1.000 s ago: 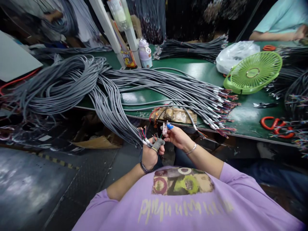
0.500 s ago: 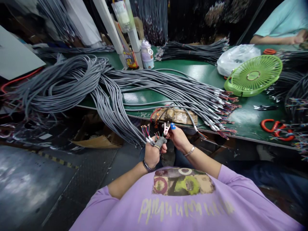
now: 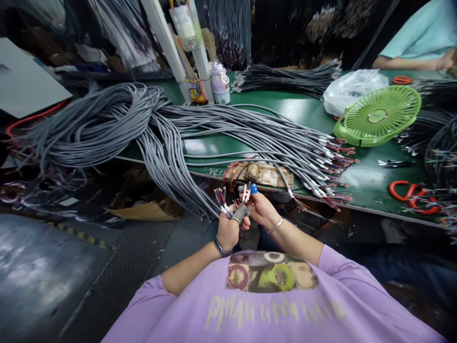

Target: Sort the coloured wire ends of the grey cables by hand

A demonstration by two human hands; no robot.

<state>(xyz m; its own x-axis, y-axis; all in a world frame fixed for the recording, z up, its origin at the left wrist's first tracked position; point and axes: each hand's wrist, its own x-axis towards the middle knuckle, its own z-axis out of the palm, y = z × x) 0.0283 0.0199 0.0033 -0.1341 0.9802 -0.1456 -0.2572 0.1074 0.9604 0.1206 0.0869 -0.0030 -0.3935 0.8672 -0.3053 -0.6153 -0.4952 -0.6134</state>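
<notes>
My left hand (image 3: 228, 228) is closed around the ends of several grey cables (image 3: 178, 176) that hang off the table edge. Their coloured stripped wires (image 3: 220, 196) stick up above my fist, and a grey sleeve covers my thumb. My right hand (image 3: 262, 208), a blue cap on one fingertip, pinches a small pink-and-white clip tool (image 3: 246, 192) right beside those wire ends. Both hands hover just below the front edge of the green table (image 3: 303, 112).
A big bundle of grey cables (image 3: 250, 133) lies across the table beside a worn wooden block (image 3: 262, 174). A green fan (image 3: 380, 116), red scissors (image 3: 410, 196), a plastic bag (image 3: 352, 85) and a bottle (image 3: 220, 83) stand around. Another person's arm (image 3: 410, 62) rests at the far right.
My two hands have drawn a little closer together and shifted slightly right. The clip tool now sits nearer the wire ends.
</notes>
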